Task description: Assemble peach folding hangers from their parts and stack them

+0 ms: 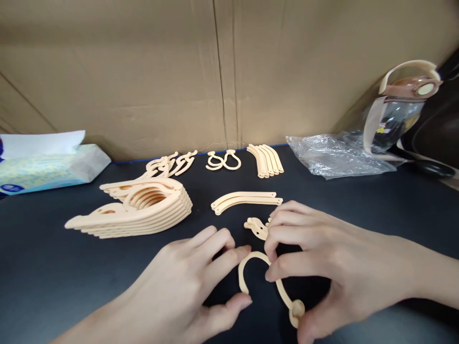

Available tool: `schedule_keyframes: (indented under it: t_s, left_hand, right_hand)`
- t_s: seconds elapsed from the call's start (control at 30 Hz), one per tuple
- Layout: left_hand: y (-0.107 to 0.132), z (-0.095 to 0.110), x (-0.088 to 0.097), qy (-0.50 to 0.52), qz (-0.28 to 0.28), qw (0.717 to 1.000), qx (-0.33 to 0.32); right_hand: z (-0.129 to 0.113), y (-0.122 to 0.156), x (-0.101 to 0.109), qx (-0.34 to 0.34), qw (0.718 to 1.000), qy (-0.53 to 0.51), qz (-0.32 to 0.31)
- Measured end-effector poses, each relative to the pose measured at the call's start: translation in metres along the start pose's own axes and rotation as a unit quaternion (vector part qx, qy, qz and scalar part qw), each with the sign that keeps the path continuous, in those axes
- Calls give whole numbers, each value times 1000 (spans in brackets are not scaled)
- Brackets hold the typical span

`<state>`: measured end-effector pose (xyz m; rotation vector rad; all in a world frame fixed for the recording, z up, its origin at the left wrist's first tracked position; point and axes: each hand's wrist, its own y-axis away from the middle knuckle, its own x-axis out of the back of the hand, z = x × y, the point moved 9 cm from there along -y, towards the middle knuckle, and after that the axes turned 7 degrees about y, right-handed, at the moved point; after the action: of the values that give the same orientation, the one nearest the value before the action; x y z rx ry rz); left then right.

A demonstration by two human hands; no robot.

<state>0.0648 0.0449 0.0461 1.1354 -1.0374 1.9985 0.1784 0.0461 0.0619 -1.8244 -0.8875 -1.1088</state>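
Observation:
A beige plastic hanger hook (242, 277) lies low over the dark table between my hands. My left hand (201, 282) has its index fingertip at the hook's curve and its thumb beside the hook's free tip. The fingers of my right hand (326, 267) cross the hook's stem, while the thumb presses near its round end (297, 311). Just beyond the right fingers is a small beige piece with dark holes (257, 228), partly hidden by them. Two curved hanger arms (247, 198) lie side by side farther back.
At left stands a stack of folded beige hangers (168, 215), with a tissue pack (46, 165) behind. Along the cardboard wall (143, 71) are loose hanger parts (170, 165), two hooks (232, 162), several curved arms (265, 161), a clear plastic bag (322, 155) and a water bottle (398, 114).

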Motion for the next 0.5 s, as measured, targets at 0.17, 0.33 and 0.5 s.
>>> schedule_keyframes:
  t_s: [0.17, 0.33, 0.5]
  left_hand:
    - [-1, 0, 0, 13, 10, 1000, 1]
    - [2, -5, 3, 54, 35, 998, 16]
    - [4, -8, 8, 60, 61, 996, 9]
  right_hand:
    - [-3, -1, -3, 12, 1000, -1, -21]
    - [-18, 0, -11, 34, 997, 68, -17]
    - [-35, 2, -13, 67, 990, 122, 27]
